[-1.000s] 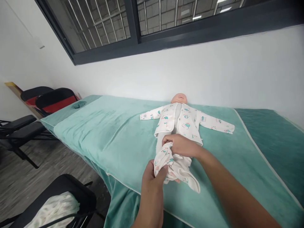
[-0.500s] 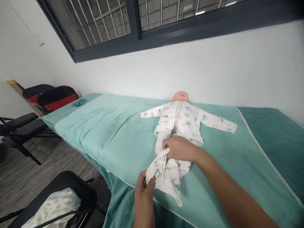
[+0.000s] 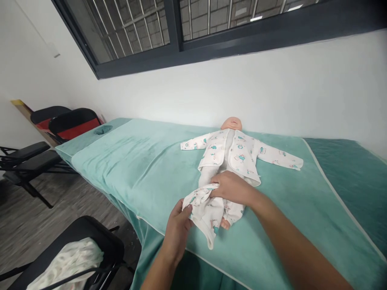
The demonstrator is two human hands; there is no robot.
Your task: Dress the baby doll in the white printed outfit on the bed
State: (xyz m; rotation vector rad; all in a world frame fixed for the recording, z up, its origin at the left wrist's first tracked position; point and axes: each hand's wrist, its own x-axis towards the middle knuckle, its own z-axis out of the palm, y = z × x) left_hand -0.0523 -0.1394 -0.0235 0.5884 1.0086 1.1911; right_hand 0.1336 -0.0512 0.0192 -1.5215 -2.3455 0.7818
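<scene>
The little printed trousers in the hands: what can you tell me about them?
The trousers are soft white cloth with teal prints, bunched over the legs of the doll on the green mat. The left hand pinches one side, the right hand grips the waistband. One empty leg lies limp; a bare foot shows beside it.

- Baby trousers (image 3: 203,203): white ground, small scattered teal and pink prints.
- Doll jacket (image 3: 242,153): white, with a similar teal-and-pink print, on the sleeves too.
- Doll head (image 3: 231,123): pale peach.
- Bed cover (image 3: 136,161): plain mint green, white piping at the edge.
- Blanket (image 3: 350,173): darker plain teal.
- 2 far chairs (image 3: 71,125): black with red.
- Near chair (image 3: 102,237): black.
- Cloth (image 3: 69,264): cream, faint pattern.
- Wall (image 3: 272,88): white.
- Window frame (image 3: 175,44): dark grey.
- Floor (image 3: 45,225): grey wood grain.
</scene>
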